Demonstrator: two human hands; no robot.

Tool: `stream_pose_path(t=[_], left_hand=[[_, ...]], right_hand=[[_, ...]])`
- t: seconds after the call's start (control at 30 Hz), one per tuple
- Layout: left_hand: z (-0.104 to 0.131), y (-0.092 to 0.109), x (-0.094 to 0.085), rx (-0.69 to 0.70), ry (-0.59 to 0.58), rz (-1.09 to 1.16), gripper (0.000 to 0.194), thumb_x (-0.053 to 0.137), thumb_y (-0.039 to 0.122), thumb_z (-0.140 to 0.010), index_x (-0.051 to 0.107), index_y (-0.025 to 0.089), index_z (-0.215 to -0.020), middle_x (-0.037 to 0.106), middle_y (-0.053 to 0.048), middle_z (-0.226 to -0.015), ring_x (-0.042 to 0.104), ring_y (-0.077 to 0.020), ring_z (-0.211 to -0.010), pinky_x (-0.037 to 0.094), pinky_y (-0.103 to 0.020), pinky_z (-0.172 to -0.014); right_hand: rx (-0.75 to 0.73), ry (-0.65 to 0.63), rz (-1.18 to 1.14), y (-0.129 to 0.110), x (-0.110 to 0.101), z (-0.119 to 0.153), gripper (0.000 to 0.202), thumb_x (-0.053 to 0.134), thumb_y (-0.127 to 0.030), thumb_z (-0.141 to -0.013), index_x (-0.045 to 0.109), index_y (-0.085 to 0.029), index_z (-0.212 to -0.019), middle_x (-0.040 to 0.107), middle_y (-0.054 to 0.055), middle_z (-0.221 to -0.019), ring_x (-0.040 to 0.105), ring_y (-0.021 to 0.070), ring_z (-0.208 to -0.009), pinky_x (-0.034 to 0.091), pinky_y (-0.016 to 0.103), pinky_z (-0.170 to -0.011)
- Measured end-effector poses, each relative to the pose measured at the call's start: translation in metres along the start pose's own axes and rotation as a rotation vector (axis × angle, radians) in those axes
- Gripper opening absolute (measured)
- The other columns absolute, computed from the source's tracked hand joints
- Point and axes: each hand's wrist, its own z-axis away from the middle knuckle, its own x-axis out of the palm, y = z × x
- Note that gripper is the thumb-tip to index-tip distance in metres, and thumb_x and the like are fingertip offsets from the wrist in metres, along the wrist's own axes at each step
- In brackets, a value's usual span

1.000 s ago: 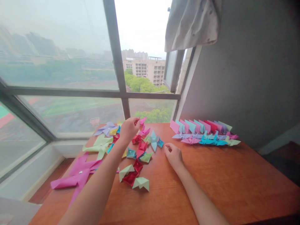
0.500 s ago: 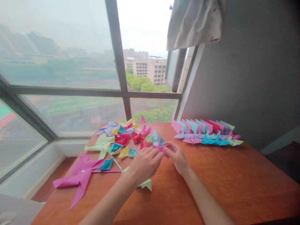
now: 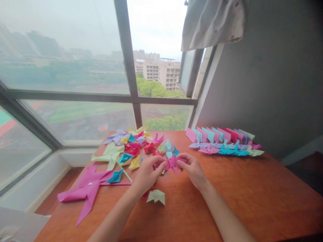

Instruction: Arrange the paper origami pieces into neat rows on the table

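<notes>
Between both hands, above the wooden table [image 3: 227,198], is a pink origami crane [image 3: 173,163]. My left hand [image 3: 149,173] pinches its left side between thumb and fingers. On the other side my right hand [image 3: 191,167] pinches its right wing. Just behind the crane lies a light-blue folded paper piece [image 3: 169,149] with a darker blue one [image 3: 176,152] next to it. A pale green folded paper [image 3: 156,197] rests nearer to me, under my left wrist. Part of a red folded paper is hidden by my left hand.
Left on the table lie a pink pinwheel [image 3: 89,185], a pale green pinwheel [image 3: 111,154], a blue folded boat [image 3: 115,176] and several colourful origami pieces. At the back right stand a row of folded papers [image 3: 217,134] and several cranes [image 3: 234,149]. A window frame [image 3: 101,97] borders the far side.
My left hand has shifted left and turned, so the hands are farther apart and the pink crane shows more openly, spread between them. The pale green paper is now less covered.
</notes>
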Motion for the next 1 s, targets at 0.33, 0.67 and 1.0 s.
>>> stream_pose_path(t=[0.33, 0.67, 1.0], left_hand=[[0.001, 0.0, 0.002, -0.082, -0.083, 0.132, 0.02, 0.055, 0.029, -0.09, 0.07, 0.016, -0.085, 0.07, -0.004, -0.075, 0.063, -0.0167, -0.069, 0.045, -0.024, -0.063], [0.001, -0.005, -0.002, -0.183, -0.193, 0.366, 0.025, 0.058, 0.036, -0.089, 0.065, 0.015, -0.079, 0.063, -0.001, -0.07, 0.059, -0.0142, -0.066, 0.044, -0.022, -0.06], [-0.002, 0.006, -0.011, -0.217, -0.056, 0.455, 0.028, 0.062, 0.039, -0.085, 0.061, 0.015, -0.071, 0.055, 0.003, -0.063, 0.048, -0.01, -0.057, 0.037, -0.019, -0.053]], right_hand=[[0.05, -0.074, 0.058, -0.003, 0.002, 0.002, 0.025, 0.079, -0.036, -0.068, 0.07, -0.019, -0.084, 0.067, 0.001, -0.075, 0.059, 0.0129, -0.064, 0.045, 0.023, -0.056], [0.077, -0.108, -0.131, 0.0, -0.006, 0.0, 0.023, 0.08, -0.034, -0.07, 0.072, -0.02, -0.086, 0.066, -0.001, -0.076, 0.051, 0.0092, -0.062, 0.04, 0.021, -0.057], [0.067, 0.074, -0.232, -0.001, -0.011, -0.004, 0.028, 0.084, -0.036, -0.066, 0.07, -0.02, -0.085, 0.061, -0.002, -0.069, 0.047, 0.008, -0.058, 0.037, 0.02, -0.053]])
